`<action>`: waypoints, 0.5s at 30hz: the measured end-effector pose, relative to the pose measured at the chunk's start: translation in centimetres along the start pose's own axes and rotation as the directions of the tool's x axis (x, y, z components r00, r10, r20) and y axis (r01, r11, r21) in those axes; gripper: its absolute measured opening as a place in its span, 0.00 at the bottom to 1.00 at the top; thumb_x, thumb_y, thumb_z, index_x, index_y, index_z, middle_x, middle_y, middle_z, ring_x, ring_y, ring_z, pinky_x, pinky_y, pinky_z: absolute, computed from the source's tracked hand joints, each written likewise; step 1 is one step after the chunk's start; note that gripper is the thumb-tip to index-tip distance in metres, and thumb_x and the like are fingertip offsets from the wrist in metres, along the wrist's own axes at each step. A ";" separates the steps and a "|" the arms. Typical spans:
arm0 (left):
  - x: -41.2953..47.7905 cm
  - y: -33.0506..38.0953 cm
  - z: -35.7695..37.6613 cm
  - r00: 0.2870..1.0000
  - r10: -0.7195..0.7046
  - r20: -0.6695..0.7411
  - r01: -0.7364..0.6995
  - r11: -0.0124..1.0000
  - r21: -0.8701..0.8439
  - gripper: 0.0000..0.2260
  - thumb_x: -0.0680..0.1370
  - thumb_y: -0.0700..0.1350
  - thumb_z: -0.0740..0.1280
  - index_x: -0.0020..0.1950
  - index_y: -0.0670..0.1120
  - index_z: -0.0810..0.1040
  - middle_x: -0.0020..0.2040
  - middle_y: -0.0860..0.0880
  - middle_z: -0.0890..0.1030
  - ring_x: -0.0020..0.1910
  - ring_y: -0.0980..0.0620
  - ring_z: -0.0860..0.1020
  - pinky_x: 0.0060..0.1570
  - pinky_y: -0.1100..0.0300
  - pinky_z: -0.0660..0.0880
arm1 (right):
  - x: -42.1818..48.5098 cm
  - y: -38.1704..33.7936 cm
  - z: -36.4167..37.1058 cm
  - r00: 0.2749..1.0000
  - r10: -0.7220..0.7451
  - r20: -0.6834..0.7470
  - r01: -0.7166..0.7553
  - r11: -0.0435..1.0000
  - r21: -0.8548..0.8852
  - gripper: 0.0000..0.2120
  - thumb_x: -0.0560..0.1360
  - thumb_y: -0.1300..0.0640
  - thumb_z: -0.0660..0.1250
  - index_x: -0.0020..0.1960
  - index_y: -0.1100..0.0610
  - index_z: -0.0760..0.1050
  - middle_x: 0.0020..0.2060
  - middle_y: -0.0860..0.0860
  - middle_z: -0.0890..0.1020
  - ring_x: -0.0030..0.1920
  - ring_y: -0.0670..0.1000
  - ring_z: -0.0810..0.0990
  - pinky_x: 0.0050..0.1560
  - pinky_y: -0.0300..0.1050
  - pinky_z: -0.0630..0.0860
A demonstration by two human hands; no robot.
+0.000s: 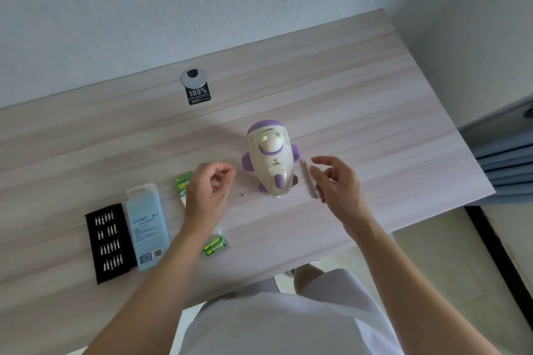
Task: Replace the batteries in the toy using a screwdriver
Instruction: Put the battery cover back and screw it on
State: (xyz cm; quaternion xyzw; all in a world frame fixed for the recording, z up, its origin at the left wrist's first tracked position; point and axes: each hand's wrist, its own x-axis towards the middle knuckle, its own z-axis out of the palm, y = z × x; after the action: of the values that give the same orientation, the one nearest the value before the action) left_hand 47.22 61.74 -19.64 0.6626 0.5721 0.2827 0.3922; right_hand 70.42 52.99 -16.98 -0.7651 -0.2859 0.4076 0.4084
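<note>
A white and purple toy plane lies belly up on the wooden table. A grey screwdriver lies on the table right beside it. My right hand hovers just right of the screwdriver, fingers apart, holding nothing. My left hand hovers left of the toy with fingers loosely curled and nothing visible in them. A tiny screw rests on the table between my left hand and the toy. A green battery pack lies partly under my left hand. Two more green batteries lie near the front.
A black tray of screwdriver bits and a blue clear case lie at the left. A cable grommet with a black sticker sits at the back. The table's right edge drops to the floor near a blue curtain.
</note>
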 end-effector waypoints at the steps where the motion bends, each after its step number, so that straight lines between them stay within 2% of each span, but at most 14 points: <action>1: -0.7 -1.2 0.4 0.999 -0.039 0.022 0.037 0.997 0.064 0.03 0.77 0.39 0.72 0.47 0.47 0.81 0.45 0.46 0.82 0.41 0.58 0.78 0.42 0.59 0.75 | 0.0 0.8 -0.3 1.000 0.019 -0.017 -0.019 1.000 -0.017 0.08 0.79 0.54 0.67 0.57 0.53 0.79 0.27 0.47 0.78 0.28 0.45 0.75 0.37 0.46 0.74; 3: -1.8 -3.1 1.5 0.995 -0.083 0.054 0.072 0.982 0.177 0.02 0.75 0.39 0.74 0.45 0.44 0.82 0.42 0.46 0.82 0.37 0.54 0.77 0.43 0.53 0.77 | 0.1 2.2 -0.7 0.998 0.054 -0.037 -0.056 0.997 -0.060 0.07 0.79 0.55 0.67 0.56 0.54 0.80 0.28 0.48 0.78 0.28 0.45 0.75 0.37 0.46 0.74; 5: -2.5 -4.1 2.5 0.995 -0.084 0.055 0.069 0.969 0.236 0.03 0.74 0.40 0.75 0.45 0.42 0.82 0.42 0.45 0.82 0.37 0.50 0.77 0.44 0.56 0.76 | 0.3 3.6 -0.8 0.995 0.080 -0.052 -0.085 0.991 -0.099 0.07 0.79 0.56 0.67 0.55 0.54 0.81 0.30 0.50 0.79 0.29 0.47 0.76 0.37 0.47 0.74; 9: -2.7 -5.1 3.9 0.997 -0.075 0.015 0.069 0.964 0.256 0.07 0.71 0.40 0.77 0.46 0.43 0.81 0.43 0.44 0.81 0.39 0.46 0.79 0.44 0.56 0.76 | 0.8 5.6 -0.5 0.992 0.094 -0.085 -0.111 0.970 -0.218 0.06 0.79 0.54 0.67 0.52 0.52 0.80 0.35 0.52 0.81 0.35 0.53 0.79 0.40 0.45 0.74; 12: -2.3 -5.2 4.7 0.995 -0.090 -0.049 0.099 0.965 0.242 0.08 0.70 0.41 0.79 0.45 0.44 0.82 0.43 0.45 0.81 0.37 0.48 0.78 0.42 0.58 0.74 | 1.1 6.2 -0.2 0.991 0.084 -0.100 -0.109 0.952 -0.287 0.04 0.79 0.53 0.66 0.52 0.51 0.79 0.38 0.52 0.81 0.38 0.52 0.78 0.41 0.44 0.71; 15: -2.3 -5.3 5.2 0.988 -0.102 -0.117 0.123 0.973 0.197 0.07 0.69 0.40 0.79 0.45 0.45 0.84 0.42 0.45 0.80 0.35 0.49 0.76 0.41 0.60 0.74 | 1.4 6.4 0.1 0.990 0.076 -0.115 -0.107 0.949 -0.297 0.03 0.79 0.54 0.66 0.50 0.51 0.79 0.38 0.50 0.80 0.38 0.50 0.78 0.38 0.43 0.70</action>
State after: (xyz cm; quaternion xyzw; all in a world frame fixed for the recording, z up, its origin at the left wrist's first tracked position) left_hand 48.29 58.68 -26.72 0.6498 0.6547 0.2346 0.3068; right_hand 71.73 50.86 -23.08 -0.8508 -0.2879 0.3379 0.2814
